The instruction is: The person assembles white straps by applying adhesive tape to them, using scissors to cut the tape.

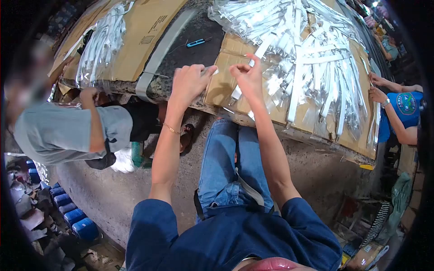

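Observation:
Over the near edge of the table, my left hand (192, 82) is closed, with a small pale bit showing at its thumb and fingertip, too small to name. My right hand (247, 80) is a short way to the right, thumb and fingers curled together and one finger raised. What it pinches, if anything, I cannot make out. Beneath it lies a cardboard sheet (233, 61). White straps (296, 86), many in clear plastic sleeves, are heaped just right of my right hand. Beyond my hands a blue-handled cutter (196, 43) rests on the dark tabletop (190, 56).
A second cardboard sheet (140, 45) at the left carries another pile of white straps (101, 47). A person in a grey shirt (63, 131) sits at the left; another person's hands (379, 88) work at the right end. Several blue containers (83, 228) line the floor.

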Tool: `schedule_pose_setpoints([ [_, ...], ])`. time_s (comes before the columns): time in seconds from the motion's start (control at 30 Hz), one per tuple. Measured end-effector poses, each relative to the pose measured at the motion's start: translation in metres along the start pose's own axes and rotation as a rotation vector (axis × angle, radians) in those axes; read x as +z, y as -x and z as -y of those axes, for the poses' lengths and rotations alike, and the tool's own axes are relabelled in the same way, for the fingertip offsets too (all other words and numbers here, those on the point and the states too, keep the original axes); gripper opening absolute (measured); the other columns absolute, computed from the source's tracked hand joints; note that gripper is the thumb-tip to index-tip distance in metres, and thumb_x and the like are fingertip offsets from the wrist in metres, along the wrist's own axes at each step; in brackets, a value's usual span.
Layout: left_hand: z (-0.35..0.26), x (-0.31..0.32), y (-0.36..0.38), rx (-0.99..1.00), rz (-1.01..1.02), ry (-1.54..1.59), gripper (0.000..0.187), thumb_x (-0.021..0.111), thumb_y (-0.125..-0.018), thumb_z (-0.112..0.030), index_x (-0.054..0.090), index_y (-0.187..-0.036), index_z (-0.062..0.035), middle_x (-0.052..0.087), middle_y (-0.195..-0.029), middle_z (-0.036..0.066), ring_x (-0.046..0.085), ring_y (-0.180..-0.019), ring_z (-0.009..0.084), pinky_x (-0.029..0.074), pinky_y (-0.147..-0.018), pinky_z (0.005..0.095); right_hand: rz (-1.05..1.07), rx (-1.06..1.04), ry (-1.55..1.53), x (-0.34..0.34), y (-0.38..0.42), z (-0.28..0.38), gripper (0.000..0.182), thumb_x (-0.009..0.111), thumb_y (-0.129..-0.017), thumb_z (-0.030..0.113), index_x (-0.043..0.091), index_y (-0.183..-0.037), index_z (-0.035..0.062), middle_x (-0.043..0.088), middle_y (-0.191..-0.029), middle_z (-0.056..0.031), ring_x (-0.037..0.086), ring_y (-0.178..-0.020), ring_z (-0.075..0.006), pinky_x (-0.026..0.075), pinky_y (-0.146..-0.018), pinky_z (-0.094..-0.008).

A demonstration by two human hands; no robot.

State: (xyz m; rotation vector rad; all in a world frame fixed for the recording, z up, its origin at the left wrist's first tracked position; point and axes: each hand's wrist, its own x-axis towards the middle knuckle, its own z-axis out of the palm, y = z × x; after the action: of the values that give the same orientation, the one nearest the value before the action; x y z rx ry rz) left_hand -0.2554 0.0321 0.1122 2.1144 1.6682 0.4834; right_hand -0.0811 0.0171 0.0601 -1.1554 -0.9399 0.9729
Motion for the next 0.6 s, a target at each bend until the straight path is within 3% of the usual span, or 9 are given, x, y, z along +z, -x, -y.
schedule_pose_setpoints([
  [0.07,-0.005,-0.005,-0.009,0.111,-0.090,-0.244,0.050,0.056,-0.090,-0.050,0.074,-0.090,-0.0036,0.069,-0.077,0.019,0.067,-0.078,0.0360,0.043,-0.080,0.0461,-0.047,-0.032,0.052,-0.001,-0.007,-0.010,0.065,0.067,-0.081,0.000,0.030,-0.134,-0.0006,0.068,-0.086,-0.0111,0.064,-0.079,-0.0136,0.050,-0.074,-0.0266],
  [0.23,-0.010,0.004,-0.031,0.096,-0.184,-0.464,0.048,0.060,-0.085,-0.052,0.075,-0.081,-0.0073,0.070,-0.077,0.017,0.067,-0.073,0.0332,0.041,-0.079,0.0433,-0.118,-0.066,0.133,0.008,-0.012,-0.007,0.067,0.067,-0.078,0.001,0.030,-0.133,-0.0019,0.068,-0.080,-0.0121,0.064,-0.074,-0.0144,0.050,-0.070,-0.0275],
  [0.3,-0.013,0.005,-0.039,0.089,-0.174,-0.509,0.047,0.062,-0.084,-0.052,0.075,-0.081,-0.0077,0.071,-0.077,0.016,0.068,-0.075,0.0323,0.041,-0.081,0.0444,-0.147,-0.059,0.241,0.011,-0.013,-0.007,0.068,0.067,-0.077,0.002,0.030,-0.133,-0.0023,0.069,-0.080,-0.0157,0.068,-0.074,-0.0242,0.052,-0.069,-0.0333],
  [0.33,-0.012,0.008,-0.043,0.097,-0.142,-0.541,0.046,0.062,-0.083,-0.053,0.075,-0.082,-0.0085,0.071,-0.080,0.014,0.069,-0.077,0.0312,0.040,-0.084,0.0463,-0.147,-0.060,0.241,0.011,-0.016,-0.011,0.068,0.067,-0.077,0.002,0.030,-0.133,-0.0023,0.069,-0.080,-0.0157,0.068,-0.074,-0.0242,0.052,-0.069,-0.0333],
  [0.4,-0.009,0.018,-0.052,0.104,-0.110,-0.576,0.045,0.063,-0.082,-0.053,0.075,-0.083,-0.0094,0.072,-0.082,0.013,0.069,-0.080,0.0302,0.038,-0.087,0.0482,-0.156,-0.046,0.538,0.013,-0.022,-0.019,0.070,0.067,-0.077,0.003,0.028,-0.135,-0.0042,0.069,-0.080,-0.0218,0.068,-0.076,-0.0373,0.053,-0.069,-0.0421],
  [0.43,-0.008,0.026,-0.059,0.130,-0.089,-0.616,0.044,0.064,-0.081,-0.053,0.075,-0.083,-0.0104,0.072,-0.085,0.012,0.069,-0.082,0.0284,0.037,-0.091,0.0497,-0.156,-0.045,0.536,0.015,-0.022,-0.019,0.070,0.067,-0.077,0.003,0.028,-0.135,-0.0042,0.069,-0.080,-0.0218,0.068,-0.076,-0.0373,0.053,-0.069,-0.0421],
  [0.5,-0.008,0.036,-0.068,0.156,-0.071,-0.653,0.042,0.066,-0.081,-0.053,0.075,-0.083,-0.0114,0.073,-0.087,0.010,0.070,-0.084,0.0265,0.035,-0.094,0.0511,-0.150,-0.064,0.818,0.019,-0.026,-0.022,0.074,0.068,-0.077,0.004,0.027,-0.137,-0.0066,0.067,-0.081,-0.0267,0.066,-0.081,-0.0464,0.052,-0.072,-0.0484],
  [0.6,-0.011,0.046,-0.076,0.232,0.035,-0.750,0.036,0.072,-0.077,-0.050,0.076,-0.085,-0.0153,0.072,-0.086,0.008,0.070,-0.083,0.0236,0.034,-0.095,0.0499,-0.083,-0.212,0.962,0.017,-0.025,-0.029,0.080,0.070,-0.077,0.004,0.023,-0.140,-0.0090,0.067,-0.077,-0.0258,0.066,-0.077,-0.0465,0.052,-0.073,-0.0502],
])
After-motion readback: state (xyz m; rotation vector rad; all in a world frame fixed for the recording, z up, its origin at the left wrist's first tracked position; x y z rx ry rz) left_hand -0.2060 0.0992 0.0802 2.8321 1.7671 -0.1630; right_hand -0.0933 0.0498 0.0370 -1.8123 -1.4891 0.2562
